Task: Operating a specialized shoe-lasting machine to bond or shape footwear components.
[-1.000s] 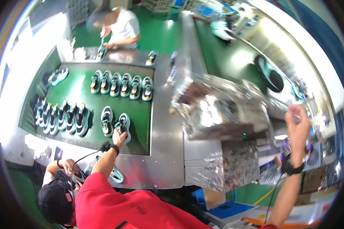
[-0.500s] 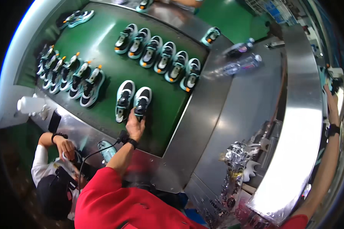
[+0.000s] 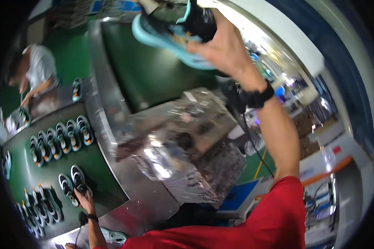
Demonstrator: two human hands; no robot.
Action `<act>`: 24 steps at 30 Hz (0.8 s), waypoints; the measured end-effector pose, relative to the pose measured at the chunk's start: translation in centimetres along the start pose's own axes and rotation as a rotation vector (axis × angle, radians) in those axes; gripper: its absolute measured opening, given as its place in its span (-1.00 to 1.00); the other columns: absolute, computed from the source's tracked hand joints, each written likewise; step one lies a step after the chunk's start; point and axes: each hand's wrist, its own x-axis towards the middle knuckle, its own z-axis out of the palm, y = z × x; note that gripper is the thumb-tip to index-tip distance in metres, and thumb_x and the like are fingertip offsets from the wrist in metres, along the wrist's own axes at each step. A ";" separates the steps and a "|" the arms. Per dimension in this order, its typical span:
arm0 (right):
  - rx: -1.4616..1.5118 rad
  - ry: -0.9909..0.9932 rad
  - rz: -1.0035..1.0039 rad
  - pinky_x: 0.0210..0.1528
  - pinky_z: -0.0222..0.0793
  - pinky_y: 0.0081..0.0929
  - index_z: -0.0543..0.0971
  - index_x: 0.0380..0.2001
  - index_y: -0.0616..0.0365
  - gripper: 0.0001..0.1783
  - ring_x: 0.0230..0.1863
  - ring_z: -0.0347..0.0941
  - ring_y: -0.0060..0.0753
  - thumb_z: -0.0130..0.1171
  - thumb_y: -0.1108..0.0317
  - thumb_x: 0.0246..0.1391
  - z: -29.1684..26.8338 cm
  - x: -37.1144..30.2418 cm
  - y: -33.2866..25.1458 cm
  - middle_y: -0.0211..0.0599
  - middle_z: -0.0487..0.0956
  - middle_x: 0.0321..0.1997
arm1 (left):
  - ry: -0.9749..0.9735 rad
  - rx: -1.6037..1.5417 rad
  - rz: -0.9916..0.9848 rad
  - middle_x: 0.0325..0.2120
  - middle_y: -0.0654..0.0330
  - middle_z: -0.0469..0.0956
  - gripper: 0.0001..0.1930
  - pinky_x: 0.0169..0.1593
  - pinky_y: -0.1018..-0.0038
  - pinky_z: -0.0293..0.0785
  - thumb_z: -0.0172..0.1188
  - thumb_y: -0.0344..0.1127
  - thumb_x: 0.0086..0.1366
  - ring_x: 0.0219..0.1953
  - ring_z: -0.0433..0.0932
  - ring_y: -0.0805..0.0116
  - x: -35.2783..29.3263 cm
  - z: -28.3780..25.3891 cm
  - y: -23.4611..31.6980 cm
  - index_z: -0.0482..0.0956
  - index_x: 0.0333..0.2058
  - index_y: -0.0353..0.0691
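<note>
an aqua-soled sneaker (image 3: pixel 167 35) is being gripped by the right hand (image 3: pixel 229 52), a black-and-white sneaker (image 3: pixel 78 178) by the left hand (image 3: pixel 86 202).

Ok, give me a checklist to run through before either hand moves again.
1. Right hand has hold of the raised shoe: ok, thumb along its side.
2. Left hand is at the right shoe of the pair: ok, touching its near end.
3. Left-hand grip is closed: cannot tell, the fingers show too small.
4. Left shoe of the pair lies beside its mate on the green surface: ok.
5. Row of six shoes is clear of the left hand: ok, set apart farther off.
6. Both hands are free: not ok, each is at a shoe.
</note>
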 end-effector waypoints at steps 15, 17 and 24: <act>0.083 -0.315 0.425 0.37 -0.13 0.23 0.50 -0.09 0.03 -0.46 0.27 0.24 -0.19 0.24 0.50 -0.30 -22.2 -46.6 -15.2 -0.33 0.44 0.04 | -2.881 -1.199 -0.297 0.12 -0.31 0.30 -0.07 0.18 0.03 0.37 -0.08 0.37 0.25 0.10 0.43 -0.17 -24.4 -15.2 55.9 0.15 0.24 -0.45; -0.169 0.058 0.673 0.31 0.09 0.01 0.50 -0.06 0.04 -0.49 0.24 0.29 -0.06 0.28 0.45 -0.21 -22.9 -54.3 -17.5 -0.24 0.44 0.09 | -2.803 -1.231 -0.339 0.10 -0.21 0.37 -0.20 0.12 0.08 0.42 -0.12 0.26 0.33 0.06 0.46 -0.10 -30.2 -16.2 57.4 0.19 0.24 -0.38; 0.457 1.216 1.230 0.07 0.41 -0.45 0.13 0.33 0.18 0.01 0.09 0.37 -0.45 0.44 0.11 -0.10 -23.6 -75.0 -31.0 -0.20 0.41 0.18 | -2.669 -1.012 0.000 0.09 0.03 0.44 -0.50 0.18 0.30 0.38 -0.02 -0.26 0.38 0.10 0.47 0.19 -51.6 -18.8 59.8 0.22 0.24 -0.32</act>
